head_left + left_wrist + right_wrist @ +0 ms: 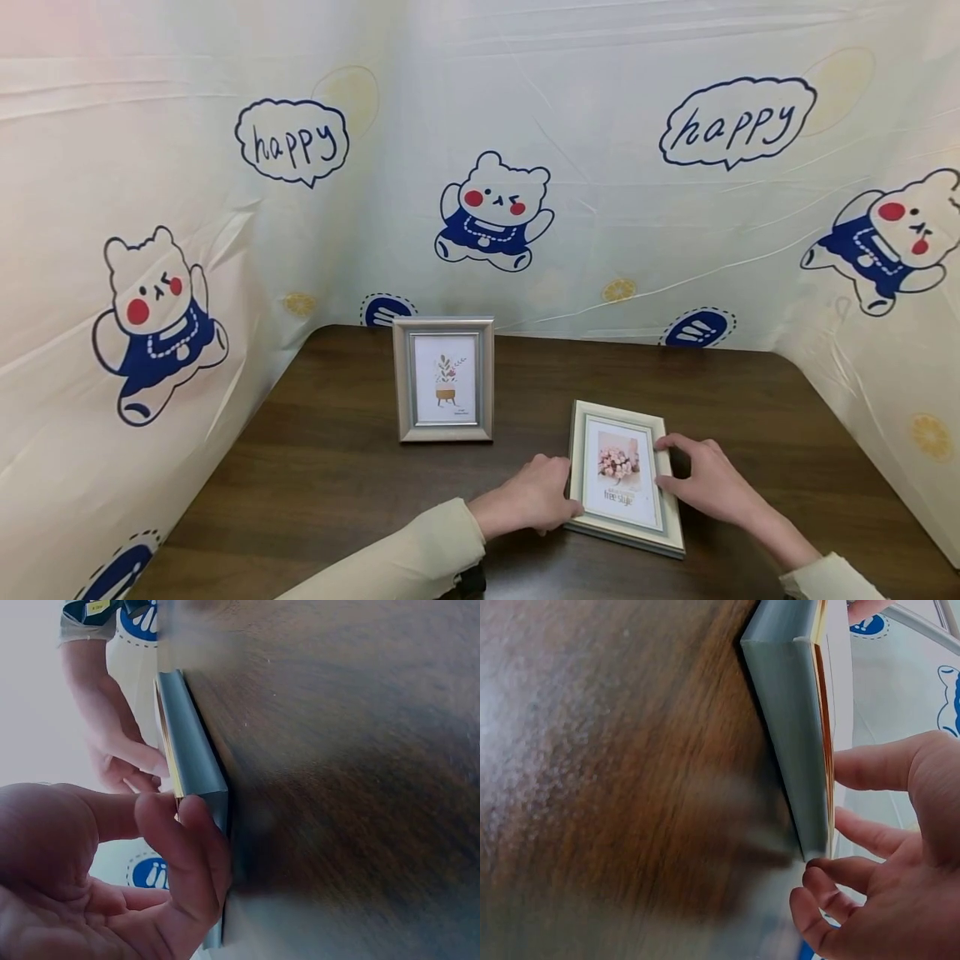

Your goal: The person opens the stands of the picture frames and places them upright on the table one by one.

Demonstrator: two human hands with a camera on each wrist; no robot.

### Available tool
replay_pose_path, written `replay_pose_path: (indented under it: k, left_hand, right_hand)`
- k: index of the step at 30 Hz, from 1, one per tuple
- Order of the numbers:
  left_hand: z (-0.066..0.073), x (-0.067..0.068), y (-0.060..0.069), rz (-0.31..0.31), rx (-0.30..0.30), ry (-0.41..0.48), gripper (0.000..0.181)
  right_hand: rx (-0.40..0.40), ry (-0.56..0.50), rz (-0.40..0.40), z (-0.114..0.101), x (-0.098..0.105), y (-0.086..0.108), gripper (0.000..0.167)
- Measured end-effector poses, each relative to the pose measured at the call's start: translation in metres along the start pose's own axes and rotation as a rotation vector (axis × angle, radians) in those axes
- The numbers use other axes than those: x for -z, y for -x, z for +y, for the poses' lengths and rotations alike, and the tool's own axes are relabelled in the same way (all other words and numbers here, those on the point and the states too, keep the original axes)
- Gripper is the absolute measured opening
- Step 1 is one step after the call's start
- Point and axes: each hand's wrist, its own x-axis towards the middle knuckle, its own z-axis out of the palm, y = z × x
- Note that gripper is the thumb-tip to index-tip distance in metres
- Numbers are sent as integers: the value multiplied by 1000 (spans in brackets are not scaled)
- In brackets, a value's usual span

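Observation:
A cream picture frame [619, 479] with a pink flower print lies face up at the right of the table, slightly turned. My left hand [534, 496] grips its left edge; the thumb rests on the front rim near the lower corner. In the left wrist view, bent fingers [187, 855] press against the frame's grey-green side [189, 739]. On the opposite edge, my right hand [708, 479] holds the frame with thumb and index finger on its front. The right wrist view has the other fingers [829, 896] curled by a corner of the side [784, 712].
A second picture frame [402, 383], silver-beige with a potted plant print, stands upright to the left and farther back. Both are on a dark brown wooden table [315, 467]. A pale curtain [600, 208] with bear drawings encloses the table at the back and sides.

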Motion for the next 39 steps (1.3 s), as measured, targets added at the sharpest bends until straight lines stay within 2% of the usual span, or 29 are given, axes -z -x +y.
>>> replay_pose_path:
  k: [6, 16, 20, 28, 35, 39]
  left_hand:
    - [0, 0, 0, -7, -7, 38, 12]
    - [4, -1, -2, 48, 0, -24, 13]
    - [3, -2, -2, 62, -13, -44, 15]
    - [4, 0, -2, 94, -28, -149, 19]
    - [7, 3, 0, 86, 2, -124, 21]
    - [8, 5, -3, 130, -10, -161, 35]
  right_hand:
    - [-15, -12, -15, 1, -1, 0, 48]
    - [-28, -18, -15, 5, 0, 1, 56]
    - [-33, -23, -12, 6, 0, 2, 56]
    - [-25, -28, 5, 8, 0, 3, 47]
    - [-28, -41, 6, 9, 0, 3, 48]
    - [-34, -53, 3, 9, 0, 2, 50]
